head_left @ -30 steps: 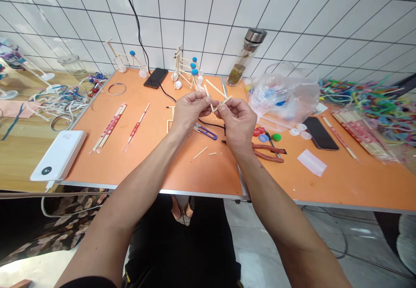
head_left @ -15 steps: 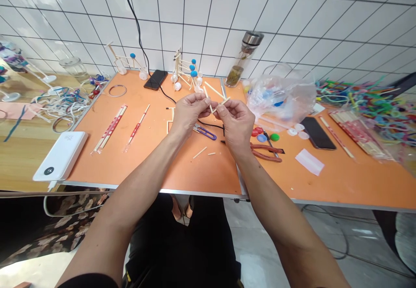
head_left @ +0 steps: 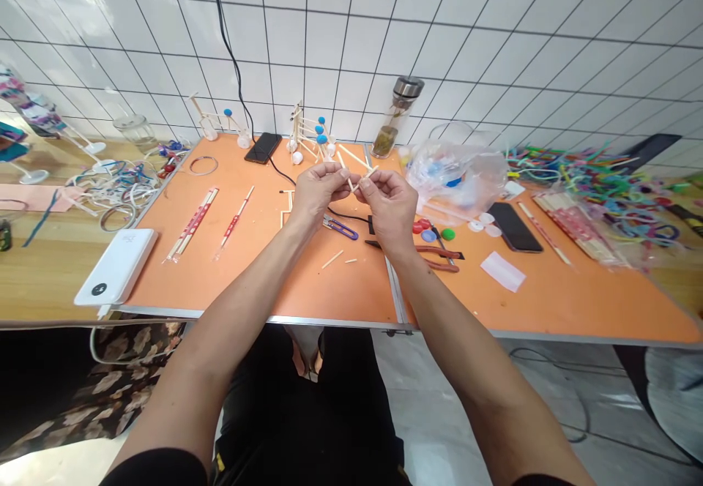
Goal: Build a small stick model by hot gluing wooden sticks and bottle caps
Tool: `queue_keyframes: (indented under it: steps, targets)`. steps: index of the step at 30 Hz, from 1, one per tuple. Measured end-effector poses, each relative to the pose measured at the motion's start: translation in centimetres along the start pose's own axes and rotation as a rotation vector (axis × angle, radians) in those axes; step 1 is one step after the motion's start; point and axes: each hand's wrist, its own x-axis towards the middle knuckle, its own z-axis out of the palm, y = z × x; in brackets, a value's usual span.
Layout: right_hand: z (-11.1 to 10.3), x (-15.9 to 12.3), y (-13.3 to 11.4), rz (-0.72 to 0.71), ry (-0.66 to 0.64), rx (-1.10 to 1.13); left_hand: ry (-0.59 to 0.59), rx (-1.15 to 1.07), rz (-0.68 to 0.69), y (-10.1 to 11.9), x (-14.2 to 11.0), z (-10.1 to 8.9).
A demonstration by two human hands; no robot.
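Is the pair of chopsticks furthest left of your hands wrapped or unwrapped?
Wrapped: the chopsticks lie inside a clear sleeve with red printing on the orange tabletop.

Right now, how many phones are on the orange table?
2: one black phone toward the back, a second black phone toward the right. More could be hidden.

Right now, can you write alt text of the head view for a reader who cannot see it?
A person's left hand and right hand hold thin wooden sticks together over an orange table, near blue-handled snips and red-handled pliers.
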Motion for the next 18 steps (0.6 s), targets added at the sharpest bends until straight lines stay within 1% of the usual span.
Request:
queue_keyframes:
  steps: [4, 9, 13, 18]
  targets:
    - [0.4, 1.1, 0.0, 0.018, -0.001, 0.027, -0.002, -0.015, 0.005, 0.4, 1.0, 0.0]
    - [0.8, 2.5, 0.6, 0.030, -0.007, 0.020, -0.007, -0.028, 0.029, 0.6, 2.2, -0.3]
    - [1.0, 3.0, 1.7, 0.042, -0.014, 0.033, 0.006, -0.050, 0.019, 0.0, 3.0, -0.8]
    - [1.2, 2.7, 3.0, 0.093, -0.021, 0.050, 0.039, -0.041, -0.005, -1.3, 3.6, -1.6]
